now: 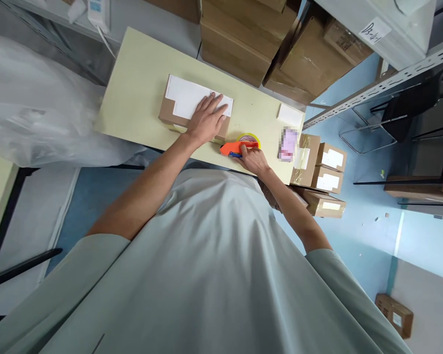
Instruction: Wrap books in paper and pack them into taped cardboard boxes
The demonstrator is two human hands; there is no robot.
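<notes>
L hand (206, 118) flat, fingers spread, on white sheet (184, 97) atop box (167, 109), grasping nothing. Box on table (133, 81), near its front edge. R hand (253, 160) clenched round orange tape gun (236, 148) w/ yellow roll (248, 137), just beside box's R end. Phone (288, 144) farther R, nr white pad (290, 114).

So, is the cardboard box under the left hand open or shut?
Shut: no flap of the cardboard box stands up, and the left hand lies spread on the white sheet covering much of its top.
</notes>
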